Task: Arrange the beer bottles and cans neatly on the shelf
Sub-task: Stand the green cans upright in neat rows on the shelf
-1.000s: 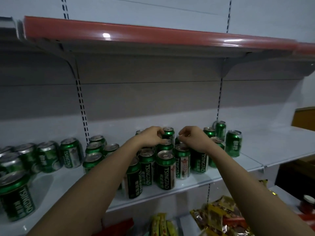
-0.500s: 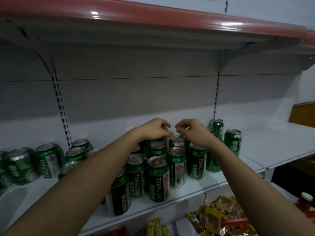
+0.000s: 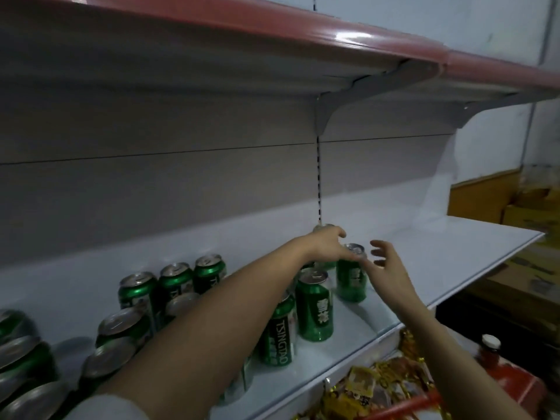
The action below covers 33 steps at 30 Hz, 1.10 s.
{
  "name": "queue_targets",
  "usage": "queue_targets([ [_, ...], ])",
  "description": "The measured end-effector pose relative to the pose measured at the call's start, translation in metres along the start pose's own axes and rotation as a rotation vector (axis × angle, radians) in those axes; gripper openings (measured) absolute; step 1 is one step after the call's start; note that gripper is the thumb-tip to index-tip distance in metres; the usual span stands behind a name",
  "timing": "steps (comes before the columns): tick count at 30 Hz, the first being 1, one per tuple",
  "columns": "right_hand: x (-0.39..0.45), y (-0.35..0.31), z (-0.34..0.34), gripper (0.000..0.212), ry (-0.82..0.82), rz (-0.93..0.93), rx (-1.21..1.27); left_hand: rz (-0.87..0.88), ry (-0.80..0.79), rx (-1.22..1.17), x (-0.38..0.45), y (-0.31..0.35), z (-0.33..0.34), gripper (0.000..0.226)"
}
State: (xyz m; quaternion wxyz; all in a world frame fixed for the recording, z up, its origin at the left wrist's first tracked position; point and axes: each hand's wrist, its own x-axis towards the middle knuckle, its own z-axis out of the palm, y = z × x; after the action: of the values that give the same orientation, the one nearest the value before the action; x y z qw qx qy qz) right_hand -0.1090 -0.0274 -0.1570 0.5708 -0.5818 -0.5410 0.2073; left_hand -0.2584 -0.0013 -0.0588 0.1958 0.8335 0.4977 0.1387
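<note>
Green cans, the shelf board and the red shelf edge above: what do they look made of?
Green cans: likely aluminium, with bare silvery lids and glossy printed green sides that catch highlights. Shelf board: probably painted sheet metal, smooth, pale and faintly reflective with a thin folded front lip. Red shelf edge: glossy, plastic or enamelled metal, hard to tell which; it shows sharp light glints.

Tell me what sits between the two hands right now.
In the head view, one green can stands between the left hand and right hand.
</note>
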Motion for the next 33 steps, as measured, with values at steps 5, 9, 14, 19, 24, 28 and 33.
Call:
queue_targets([
  [5,-0.006,0.042,0.009,0.065,-0.256,0.033,0.136,-0.035,-0.019,0.06,0.035,0.0,0.028,0.056],
  [9,-0.004,0.055,0.016,0.06,-0.217,-0.016,0.107,-0.018,-0.004,0.082,0.042,-0.006,0.033,0.049],
  [14,-0.006,0.057,0.022,0.062,-0.183,-0.052,0.029,-0.03,-0.025,0.016,0.043,-0.006,0.031,0.057],
  [19,-0.007,0.048,0.018,0.057,-0.185,-0.052,0.11,-0.022,0.012,-0.046,0.034,-0.004,0.031,0.047],
  [24,-0.014,0.018,0.006,0.056,-0.161,-0.134,0.14,-0.01,0.142,-0.163,0.01,0.003,0.01,0.045],
  [28,-0.026,-0.021,0.004,0.055,-0.189,-0.192,0.21,-0.008,0.207,-0.298,-0.023,0.005,-0.016,0.04],
  [33,-0.055,-0.074,0.01,0.057,-0.185,-0.255,0.245,0.025,0.321,-0.514,-0.081,-0.005,-0.038,0.03],
])
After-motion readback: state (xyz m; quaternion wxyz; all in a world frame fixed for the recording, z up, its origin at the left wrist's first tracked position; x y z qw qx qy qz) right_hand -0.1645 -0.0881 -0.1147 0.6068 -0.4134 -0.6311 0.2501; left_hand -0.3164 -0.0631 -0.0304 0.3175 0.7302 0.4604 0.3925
